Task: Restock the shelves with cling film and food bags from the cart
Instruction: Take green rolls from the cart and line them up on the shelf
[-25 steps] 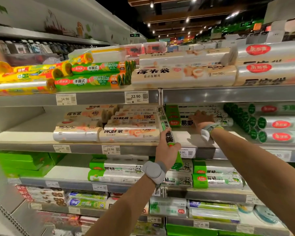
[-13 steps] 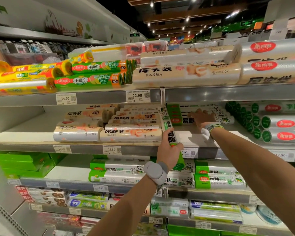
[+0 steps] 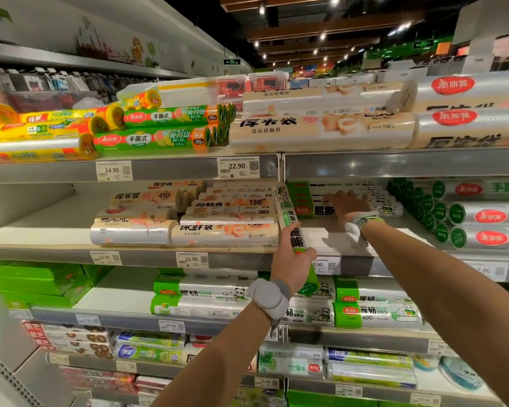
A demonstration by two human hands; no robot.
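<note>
A green-and-white roll (image 3: 290,227), printed 易撕, is gripped near its lower end by the left hand (image 3: 291,261) and held tilted at the front edge of the middle shelf (image 3: 326,240), seemingly ready to be slid in; the right hand (image 3: 347,202), fingers straight, is laid flat on matching panda-printed rolls (image 3: 387,206), probably to steady them; 22.90 is printed on a price tag (image 3: 238,167) above.
</note>
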